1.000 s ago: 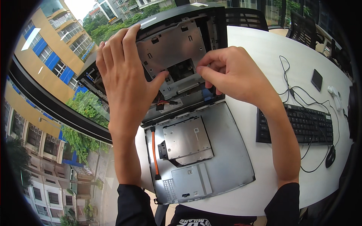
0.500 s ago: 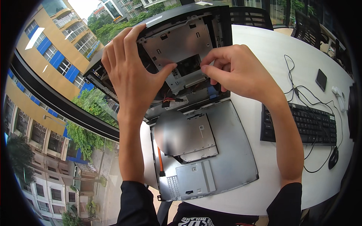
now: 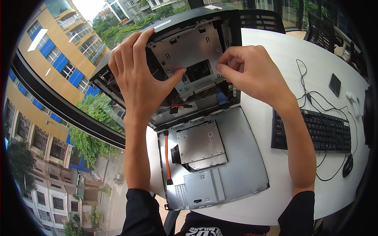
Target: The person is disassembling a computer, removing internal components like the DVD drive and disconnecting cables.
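An opened black desktop computer case stands on the table, its inside facing me. My left hand is open, fingers spread against the upper edge of the case, thumb at the silver metal bracket inside. At the bracket's right side, my right hand is closed in a pinch; what it holds, if anything, is hidden. Below the bracket are loose dark connectors with red wires and a blue part. A silver side panel lies before the case, carrying a flat metal drive and an orange-red cable.
To the right on the white table are a black keyboard, a mouse, a phone and tangled black cables. A window frame runs along the left. Black chairs stand behind the table.
My right hand has shifted slightly right along the bracket, still pinched. The left hand has barely moved. A blurred grey round patch over the drive and panel is no longer there.
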A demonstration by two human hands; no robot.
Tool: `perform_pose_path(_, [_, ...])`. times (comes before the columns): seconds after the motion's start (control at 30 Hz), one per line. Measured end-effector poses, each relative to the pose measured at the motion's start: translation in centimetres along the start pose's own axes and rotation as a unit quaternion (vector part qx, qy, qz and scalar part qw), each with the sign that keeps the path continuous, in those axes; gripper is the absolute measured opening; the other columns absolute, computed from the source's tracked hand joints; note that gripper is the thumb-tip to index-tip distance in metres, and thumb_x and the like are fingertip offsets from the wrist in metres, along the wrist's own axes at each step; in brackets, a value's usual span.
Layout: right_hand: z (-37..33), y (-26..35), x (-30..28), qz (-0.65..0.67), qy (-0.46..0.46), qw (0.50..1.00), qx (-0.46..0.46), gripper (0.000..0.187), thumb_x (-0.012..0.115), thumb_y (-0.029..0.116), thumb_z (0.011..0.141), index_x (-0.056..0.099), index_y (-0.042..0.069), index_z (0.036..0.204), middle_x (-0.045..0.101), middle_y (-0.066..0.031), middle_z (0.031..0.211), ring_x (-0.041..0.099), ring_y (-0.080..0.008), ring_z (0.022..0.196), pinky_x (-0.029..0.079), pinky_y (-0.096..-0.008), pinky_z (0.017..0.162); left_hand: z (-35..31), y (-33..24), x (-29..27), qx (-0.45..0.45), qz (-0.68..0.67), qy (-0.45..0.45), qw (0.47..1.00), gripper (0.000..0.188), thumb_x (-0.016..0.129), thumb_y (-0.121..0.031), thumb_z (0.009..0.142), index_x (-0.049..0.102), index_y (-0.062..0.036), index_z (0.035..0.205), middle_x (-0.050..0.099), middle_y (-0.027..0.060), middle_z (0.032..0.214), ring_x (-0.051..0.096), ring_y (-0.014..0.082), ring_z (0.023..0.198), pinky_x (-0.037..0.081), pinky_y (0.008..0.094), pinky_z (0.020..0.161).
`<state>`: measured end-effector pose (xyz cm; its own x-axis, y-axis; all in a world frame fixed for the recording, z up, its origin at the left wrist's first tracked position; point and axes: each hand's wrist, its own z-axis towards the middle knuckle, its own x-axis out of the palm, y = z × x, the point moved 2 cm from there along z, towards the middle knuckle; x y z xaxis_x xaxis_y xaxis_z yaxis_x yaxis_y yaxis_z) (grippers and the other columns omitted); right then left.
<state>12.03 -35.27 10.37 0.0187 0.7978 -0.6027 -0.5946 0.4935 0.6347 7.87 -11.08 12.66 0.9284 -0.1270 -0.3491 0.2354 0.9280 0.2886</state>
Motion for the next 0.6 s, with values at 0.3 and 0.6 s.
perform_pose_path(0.3, [0.0,-0.9,2.1,-0.171,-0.113,0.978,-0.046,0.042,0.08,0.026,0.087,0.067,0.0,0.117,0.07,-0.0099,0.066,0.07,-0.0265,0.059,0.055,-0.0364,0.061,0.0,0.3,0.2,0.016,0.002,-0.005,1.0,0.102,0.099,-0.043,0.059,0.056,-0.0137,0.146,0.06,0.008,0.137,0.054,0.0292,0.128,0.035,0.0452,0.113])
perform_pose_path(0.6, [-0.2,0.1,3.0,-0.203,-0.099,0.974,-0.006,0.044,0.082,0.028,0.085,0.064,-0.002,0.112,0.071,-0.0167,0.07,0.074,-0.0353,0.066,0.059,-0.0417,0.066,0.0,0.2,0.2,0.014,0.005,-0.005,1.0,0.104,0.1,-0.045,0.058,0.056,-0.013,0.146,0.061,0.0082,0.137,0.054,0.0286,0.129,0.034,0.045,0.114])
